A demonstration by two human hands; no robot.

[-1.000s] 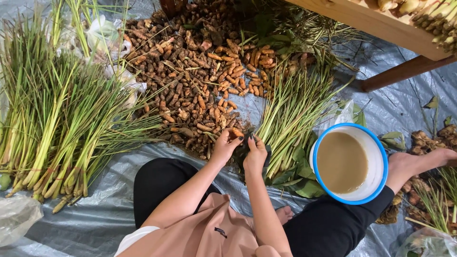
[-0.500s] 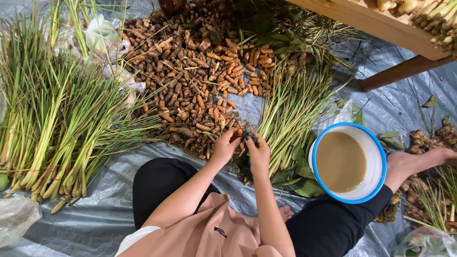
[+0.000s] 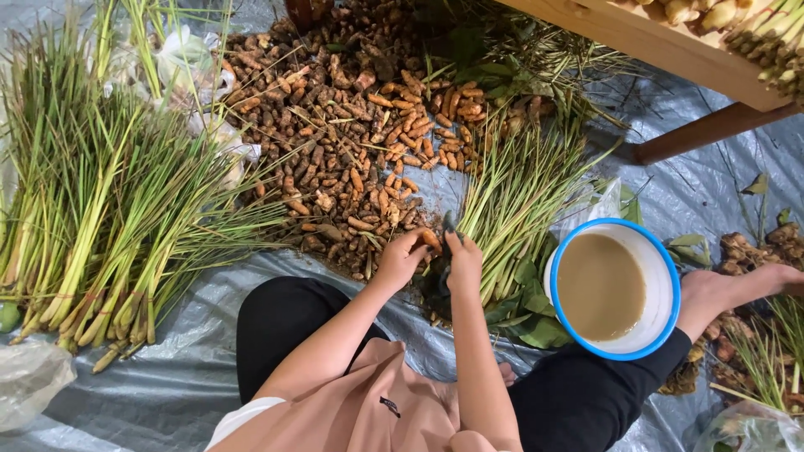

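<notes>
My left hand point(image 3: 400, 258) pinches a small orange turmeric root point(image 3: 430, 240) at the near edge of a big pile of brown and orange turmeric roots point(image 3: 352, 125). My right hand point(image 3: 463, 261) is right beside it, closed around a small dark tool point(image 3: 448, 223) whose tip touches the root; I cannot tell what kind of tool it is. Both hands hover over the grey plastic sheet point(image 3: 167, 385) in front of my knees.
Large lemongrass bundles point(image 3: 100, 218) lie at the left, and a smaller bunch point(image 3: 519, 192) lies right of my hands. A white, blue-rimmed bowl point(image 3: 663, 276) of muddy water sits by my right knee, near my foot point(image 3: 720, 293). A wooden table point(image 3: 670, 50) stands top right.
Both hands have drawn slightly back from the pile towards me and come together. My left hand now holds one orange root up against the tool.
</notes>
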